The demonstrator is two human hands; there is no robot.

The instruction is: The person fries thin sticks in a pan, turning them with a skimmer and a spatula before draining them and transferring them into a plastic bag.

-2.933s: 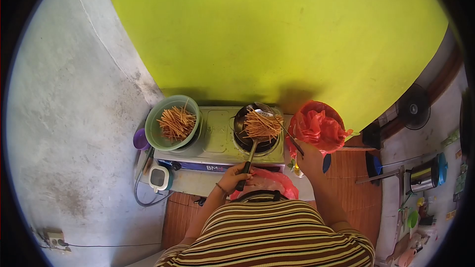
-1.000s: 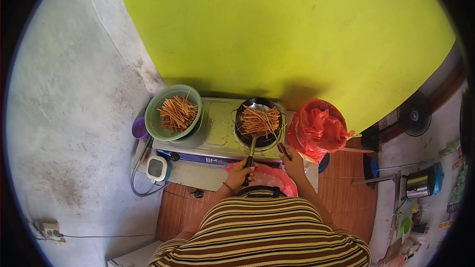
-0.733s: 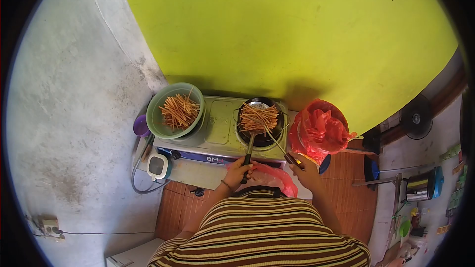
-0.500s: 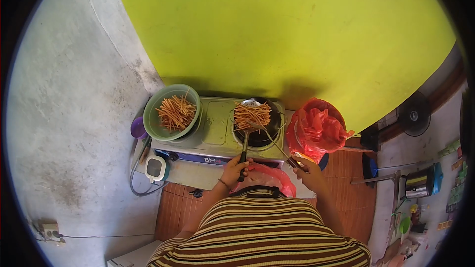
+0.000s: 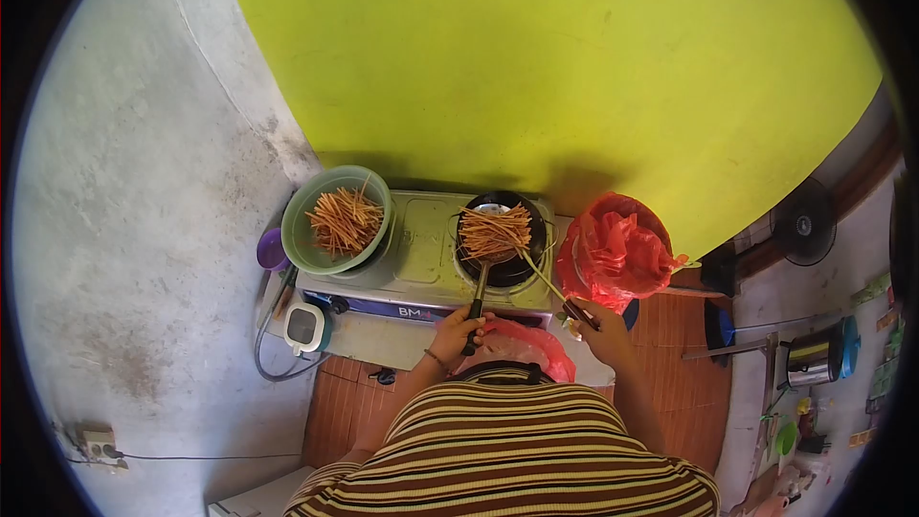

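My left hand [image 5: 458, 335] is closed round the black handle of a strainer [image 5: 477, 303]. A heap of thin, orange-brown fried sticks [image 5: 493, 233] rests in the strainer over a dark wok [image 5: 514, 272], hiding most of its bowl. My right hand [image 5: 601, 329] grips a long-handled spatula [image 5: 548, 281], whose tip meets the right edge of the heap. The wok sits on the right burner of a two-burner gas stove [image 5: 418, 237]. On its left side, a green basin [image 5: 298, 241] holds more fried sticks [image 5: 345, 222].
A bucket lined with a red plastic bag [image 5: 620, 244] stands right of the stove. A pink plastic bag [image 5: 531, 345] lies between my body and the stove. At the left are a purple bowl [image 5: 271, 249] and a white-lidded container [image 5: 305, 327]. The yellow-green wall [image 5: 536, 67] rises behind.
The spatula has shifted from lying over the front of the heap to its right edge, and my right hand has turned slightly. My left hand still holds the strainer over the wok.
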